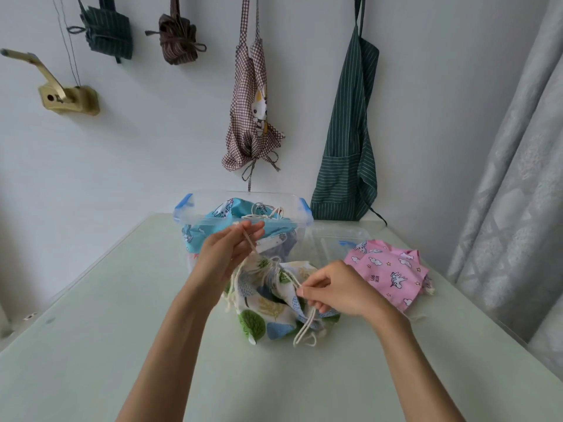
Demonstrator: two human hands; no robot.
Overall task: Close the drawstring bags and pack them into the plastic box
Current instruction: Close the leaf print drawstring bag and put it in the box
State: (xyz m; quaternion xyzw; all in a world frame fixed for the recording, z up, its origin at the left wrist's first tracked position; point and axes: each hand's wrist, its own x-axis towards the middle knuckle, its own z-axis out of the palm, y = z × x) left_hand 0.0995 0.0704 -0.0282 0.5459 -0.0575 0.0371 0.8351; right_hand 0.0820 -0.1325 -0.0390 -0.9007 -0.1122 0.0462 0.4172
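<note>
Right now my left hand (227,254) pinches one cord (250,243) of the tree-print bag (274,303) up high, and my right hand (336,292) pinches the other cord (307,322) low. Bag's on the surface (91,345), touching the plastic box (301,222) w/ a blue bag (228,211) inside; pink bag (387,272) lies to the right.

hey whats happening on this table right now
A person is cinching a white drawstring bag with a tree print on the pale green table. The left hand pinches one cream cord and holds it up; the right hand pinches the other cord off to the side. A blue unicorn-print bag already sits in the clear plastic box with blue latches. A pink unicorn-print bag lies to the right, not yet packed.
</note>
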